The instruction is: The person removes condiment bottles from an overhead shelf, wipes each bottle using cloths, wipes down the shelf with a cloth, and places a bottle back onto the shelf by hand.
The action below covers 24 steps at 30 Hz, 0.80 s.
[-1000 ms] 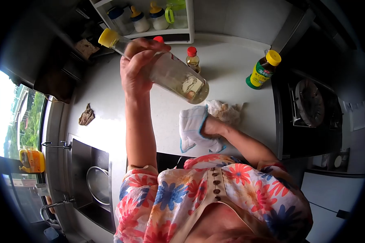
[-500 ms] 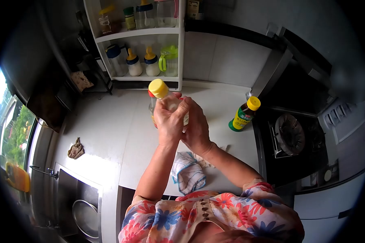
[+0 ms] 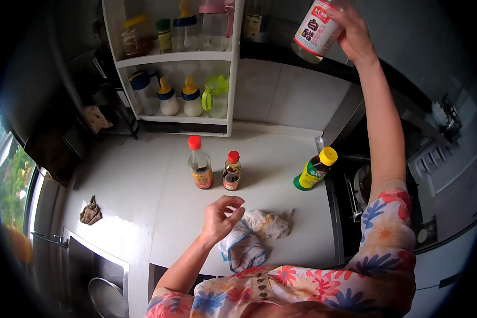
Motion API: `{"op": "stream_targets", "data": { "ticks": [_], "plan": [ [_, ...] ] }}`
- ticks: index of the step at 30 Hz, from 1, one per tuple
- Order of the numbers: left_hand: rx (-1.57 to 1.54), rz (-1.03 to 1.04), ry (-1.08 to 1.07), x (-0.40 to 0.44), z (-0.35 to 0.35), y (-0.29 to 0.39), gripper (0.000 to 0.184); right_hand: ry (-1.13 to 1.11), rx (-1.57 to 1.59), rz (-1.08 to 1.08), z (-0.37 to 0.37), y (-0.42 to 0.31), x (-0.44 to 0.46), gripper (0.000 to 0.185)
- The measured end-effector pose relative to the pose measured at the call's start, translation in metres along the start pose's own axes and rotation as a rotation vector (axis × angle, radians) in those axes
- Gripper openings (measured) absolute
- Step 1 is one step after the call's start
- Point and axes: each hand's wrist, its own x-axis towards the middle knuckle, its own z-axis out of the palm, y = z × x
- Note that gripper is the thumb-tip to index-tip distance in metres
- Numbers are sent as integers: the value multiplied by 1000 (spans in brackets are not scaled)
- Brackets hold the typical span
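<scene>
My right hand (image 3: 355, 34) is raised at the top right, gripping a clear white vinegar bottle (image 3: 317, 31) with a red and white label. The bottle tilts, its base toward the lower left; its top is hidden or out of frame. Over the counter (image 3: 127, 180), my left hand (image 3: 223, 218) is loosely curled, thumb and forefinger apart, with nothing in it. Just beyond it stand a taller red-capped bottle (image 3: 200, 167) and a shorter red-capped bottle (image 3: 231, 172) of dark liquid. Close beside that hand lie a blue-edged striped cloth (image 3: 244, 246) and a stained whitish cloth (image 3: 270, 224).
A green and yellow bottle (image 3: 315, 169) stands near the stove (image 3: 358, 199) on the right. Jars and jugs fill the white rack (image 3: 177, 57) at the back. A dark ledge (image 3: 278, 50) runs along the wall. A brown rag (image 3: 90, 211) lies near the sink (image 3: 96, 259).
Both hands were together around the yellow-capped bottle over the counter. My right hand has carried it up and right; my left has let go and dropped lower, revealing the two red-capped bottles.
</scene>
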Motion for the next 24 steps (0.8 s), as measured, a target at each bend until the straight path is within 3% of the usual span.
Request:
{"op": "stream_targets", "data": {
  "ticks": [8, 13, 18, 21, 24],
  "plan": [
    [0, -286, 14, -48, -13, -60, 17, 101, -79, 191, -32, 87, 76, 23],
    [-5, -341, 37, -52, -16, -63, 16, 76, -2, 224, -26, 121, 76, 34],
    [-27, -337, 35, -46, -12, -64, 17, 190, -90, 268, -27, 139, 74, 55],
    [-37, -328, 22, -43, -9, -68, 15, 11, -292, 318, -38, 133, 78, 67],
    [-43, -344, 0, -41, -7, -67, 15, 15, -755, 462, -30, 102, 77, 80]
  ]
}}
